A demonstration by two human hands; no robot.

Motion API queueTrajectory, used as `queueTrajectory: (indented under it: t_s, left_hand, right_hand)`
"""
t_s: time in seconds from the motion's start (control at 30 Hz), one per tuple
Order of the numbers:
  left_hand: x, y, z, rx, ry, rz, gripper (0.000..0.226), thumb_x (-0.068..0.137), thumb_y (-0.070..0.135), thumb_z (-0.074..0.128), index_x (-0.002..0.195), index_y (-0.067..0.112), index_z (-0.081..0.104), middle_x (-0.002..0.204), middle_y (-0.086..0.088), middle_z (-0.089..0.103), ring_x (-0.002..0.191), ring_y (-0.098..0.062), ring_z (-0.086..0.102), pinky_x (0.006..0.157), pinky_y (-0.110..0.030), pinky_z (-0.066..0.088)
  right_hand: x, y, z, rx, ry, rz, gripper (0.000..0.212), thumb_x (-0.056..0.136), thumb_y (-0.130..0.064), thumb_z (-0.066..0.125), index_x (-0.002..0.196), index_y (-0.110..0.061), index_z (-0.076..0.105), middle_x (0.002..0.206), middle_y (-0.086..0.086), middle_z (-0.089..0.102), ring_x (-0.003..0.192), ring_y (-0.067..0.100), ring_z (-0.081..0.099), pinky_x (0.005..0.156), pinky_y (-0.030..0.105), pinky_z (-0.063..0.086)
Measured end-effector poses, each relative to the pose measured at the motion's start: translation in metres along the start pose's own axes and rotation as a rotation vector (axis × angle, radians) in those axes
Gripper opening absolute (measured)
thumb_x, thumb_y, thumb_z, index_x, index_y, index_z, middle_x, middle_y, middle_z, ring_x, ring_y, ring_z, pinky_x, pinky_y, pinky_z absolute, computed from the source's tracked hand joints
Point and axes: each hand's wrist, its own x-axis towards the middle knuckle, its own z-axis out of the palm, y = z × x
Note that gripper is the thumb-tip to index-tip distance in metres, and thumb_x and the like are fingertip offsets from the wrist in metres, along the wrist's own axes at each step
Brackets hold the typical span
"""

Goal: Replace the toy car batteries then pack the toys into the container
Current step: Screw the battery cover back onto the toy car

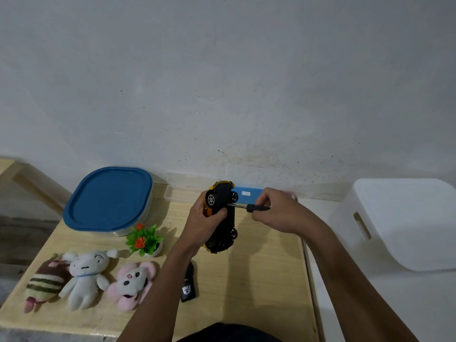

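Gripping upturned toy car point(223, 213) (left hand point(202, 222)), right hand point(276, 211) pinching screwdriver point(249, 207)

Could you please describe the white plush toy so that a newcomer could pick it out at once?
On the wooden table, three plush toys lie in a row at the near left, in front of the blue-lidded container. The white plush toy is the middle one, between the striped plush and the pink plush; it alone is white, with a blue collar.
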Motion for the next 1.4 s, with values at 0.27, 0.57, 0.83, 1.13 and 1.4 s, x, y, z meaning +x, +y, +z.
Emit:
queueTrajectory:
  t_s: [0.27, 0.57, 0.83, 1.13, 1.4]
  left_hand:
    - [0.0, 0.001, 0.0, -0.002, 0.0, -0.006, 0.039, 0.09, 0.009, 0.065, 0.123, 0.027, 0.057, 0.105, 0.001, 0.07, 0.094, -0.011, 0.069, 0.078, -0.024, 0.055]
    - [0.001, 0.002, -0.001, 0.007, -0.006, 0.004, 0.039, 0.089, 0.008, 0.065, 0.124, 0.024, 0.057, 0.103, 0.001, 0.071, 0.091, -0.01, 0.07, 0.075, -0.023, 0.055]
    - [0.001, 0.002, -0.001, 0.002, -0.003, 0.008, 0.042, 0.089, 0.008, 0.065, 0.125, 0.027, 0.057, 0.104, 0.001, 0.07, 0.093, -0.011, 0.069, 0.073, -0.02, 0.056]
    - [0.001, 0.004, -0.009, -0.042, 0.024, -0.001, 0.04, 0.089, 0.008, 0.066, 0.125, 0.025, 0.058, 0.104, 0.001, 0.071, 0.09, -0.007, 0.069, 0.07, -0.017, 0.054]
    - [0.002, 0.002, -0.016, -0.043, 0.013, -0.002, 0.039, 0.089, 0.008, 0.065, 0.124, 0.025, 0.058, 0.104, 0.0, 0.071, 0.089, -0.008, 0.07, 0.069, -0.017, 0.055]
  right_hand:
    - [-0.001, -0.001, 0.0, 0.019, 0.069, -0.073, 0.03, 0.093, -0.045, 0.058, 0.071, -0.025, 0.064, 0.068, 0.001, 0.065, 0.055, 0.008, 0.052, 0.059, 0.026, 0.041]
    - [-0.002, 0.006, -0.002, 0.05, 0.074, -0.032, 0.019, 0.082, -0.034, 0.074, 0.085, -0.029, 0.056, 0.094, -0.006, 0.066, 0.082, 0.01, 0.063, 0.068, 0.029, 0.05]
    - [-0.005, 0.002, 0.004, 0.032, 0.115, -0.041, 0.022, 0.089, -0.05, 0.06, 0.101, -0.032, 0.057, 0.093, -0.005, 0.064, 0.08, 0.014, 0.065, 0.071, 0.033, 0.053]
    - [-0.007, 0.004, 0.003, 0.024, 0.127, -0.075, 0.014, 0.088, -0.039, 0.067, 0.091, -0.026, 0.064, 0.089, -0.005, 0.067, 0.075, 0.01, 0.064, 0.062, 0.024, 0.047]
    - [-0.01, -0.007, 0.015, -0.013, 0.093, -0.03, 0.023, 0.089, -0.048, 0.061, 0.101, -0.033, 0.049, 0.093, -0.015, 0.055, 0.081, 0.013, 0.064, 0.066, 0.033, 0.055]
